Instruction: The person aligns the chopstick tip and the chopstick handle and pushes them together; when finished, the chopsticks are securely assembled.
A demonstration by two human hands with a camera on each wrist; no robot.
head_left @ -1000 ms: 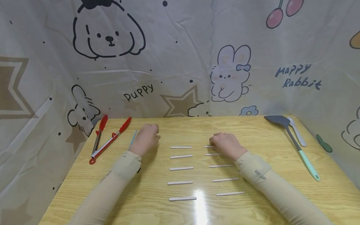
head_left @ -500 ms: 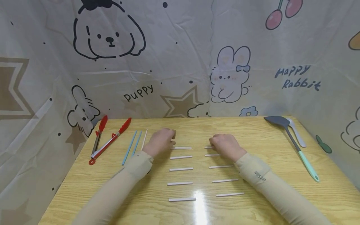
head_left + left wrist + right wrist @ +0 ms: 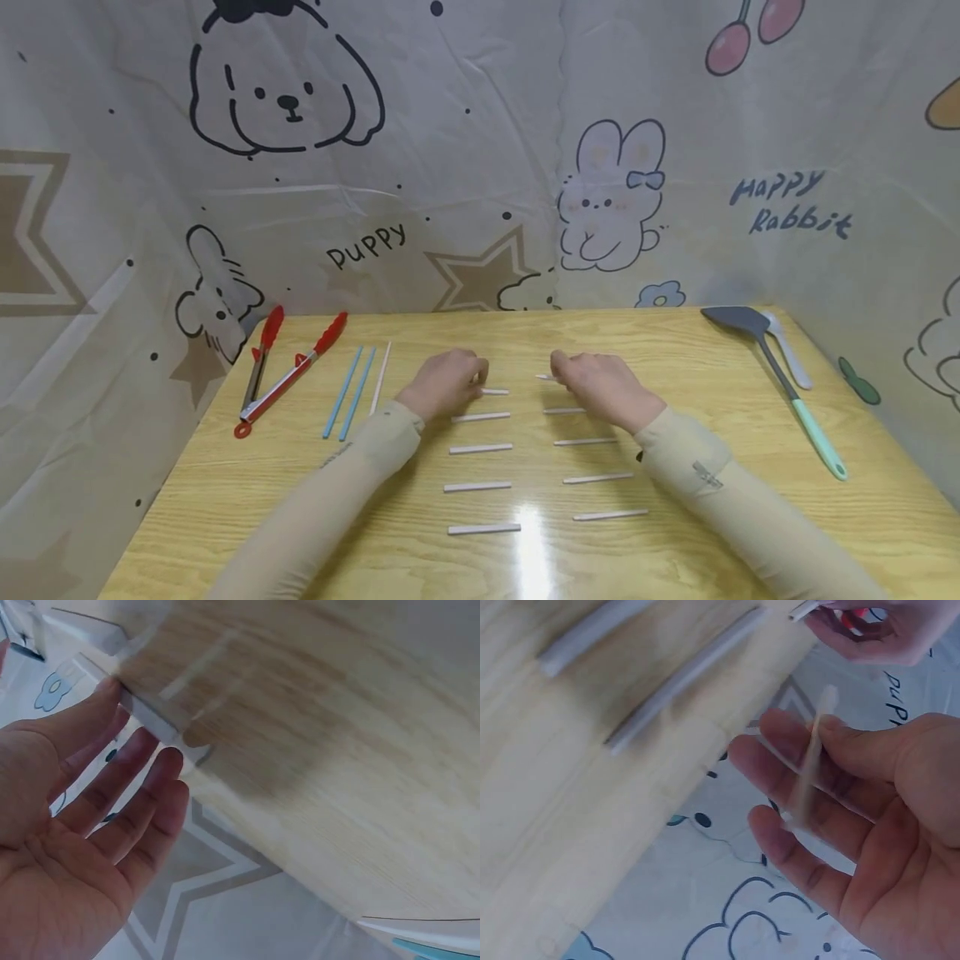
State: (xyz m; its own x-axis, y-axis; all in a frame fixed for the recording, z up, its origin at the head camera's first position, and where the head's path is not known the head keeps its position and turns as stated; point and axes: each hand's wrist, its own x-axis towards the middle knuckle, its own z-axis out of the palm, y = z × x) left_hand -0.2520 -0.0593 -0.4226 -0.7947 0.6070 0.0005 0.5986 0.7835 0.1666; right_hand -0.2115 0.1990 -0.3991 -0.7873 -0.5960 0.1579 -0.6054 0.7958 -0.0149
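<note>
My left hand (image 3: 442, 383) pinches a short white stick (image 3: 150, 716) between thumb and fingers, the other fingers loosely bent. Its right end shows past the fingers in the head view. Across from it, my right hand (image 3: 603, 387) pinches a thinner white stick (image 3: 808, 765), whose left tip points toward the left hand. The two sticks are apart, with a gap between the hands. Nearer the front lie two columns of similar sticks: thicker ones such as a white stick (image 3: 481, 449) on the left, slimmer ones such as a thin stick (image 3: 597, 479) on the right.
On the left of the wooden table (image 3: 405, 533) lie red-tipped tongs (image 3: 288, 387), two blue sticks (image 3: 349, 393) and a long pale stick (image 3: 381, 379). A spatula (image 3: 780, 367) with a mint handle and a white utensil (image 3: 791, 354) lie at right. A printed curtain (image 3: 465, 167) stands behind.
My left hand has moved right from beside the blue and pale sticks to the back white stick and now pinches it. My right hand has brought its thin stick slightly up and left.
</note>
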